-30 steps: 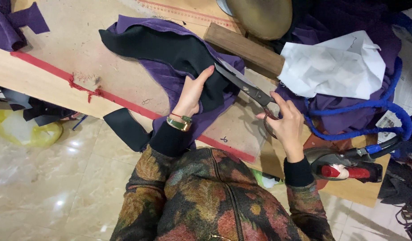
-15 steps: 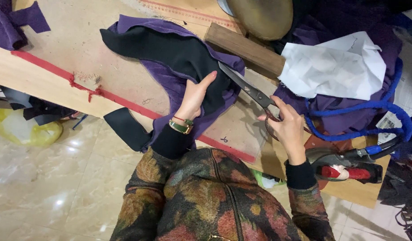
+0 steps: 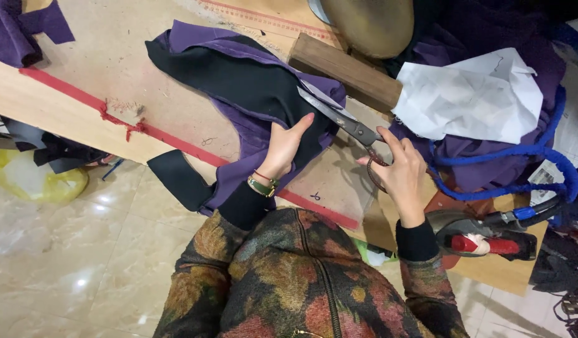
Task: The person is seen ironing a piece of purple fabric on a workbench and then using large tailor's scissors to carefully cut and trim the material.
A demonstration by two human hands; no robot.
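I see the wooden worktable [image 3: 113, 75] spanning the view, with the layered black and purple fabric [image 3: 239, 87] lying at about 11 o'clock from my hands. My left hand [image 3: 286, 147] presses flat on it, fingers together. At 3 o'clock from that hand, my right hand [image 3: 398, 172] grips the handles of the tailor's scissors [image 3: 342, 119], whose parted blades meet the fabric's edge.

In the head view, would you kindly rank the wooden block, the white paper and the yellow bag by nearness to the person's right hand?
From the right hand, which grips the scissors:
1. Wooden block, just above it on the table.
2. White paper, up and to the side, on purple cloth.
3. Yellow bag, far across, on the floor.
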